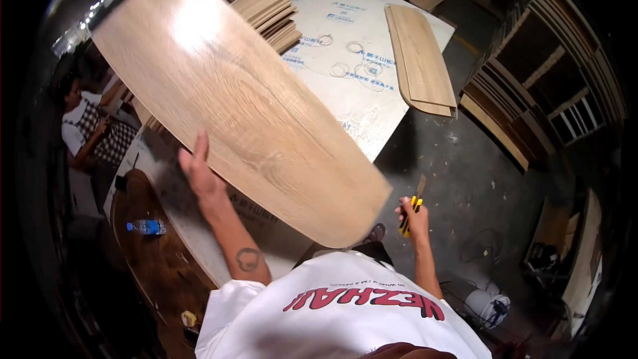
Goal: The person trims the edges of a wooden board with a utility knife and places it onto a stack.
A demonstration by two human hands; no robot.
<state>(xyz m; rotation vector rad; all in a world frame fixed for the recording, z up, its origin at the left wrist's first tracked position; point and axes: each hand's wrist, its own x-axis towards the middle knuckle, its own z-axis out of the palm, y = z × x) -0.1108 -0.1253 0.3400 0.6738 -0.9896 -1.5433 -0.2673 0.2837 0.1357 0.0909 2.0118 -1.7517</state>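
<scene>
A long wood-grain board (246, 113) with rounded corners slants across the view above the table, its near right end slightly blurred. At its left edge is my left hand (201, 176), gripping the board with a finger or thumb over the face; the part of the hand under the board is hidden. Off to the right, away from the board, my right hand (415, 218) is closed around a hand tool (413, 206) with a yellow-and-black handle. A flat metal blade points up from that tool.
The pale printed worktable (325, 3) carries a stack of boards (269, 16), two more boards (422, 60) and loose thin strips (355, 46). At left are a brown panel with a water bottle (146, 227) and a co-worker (93, 126). Board racks (538, 73) stand at right.
</scene>
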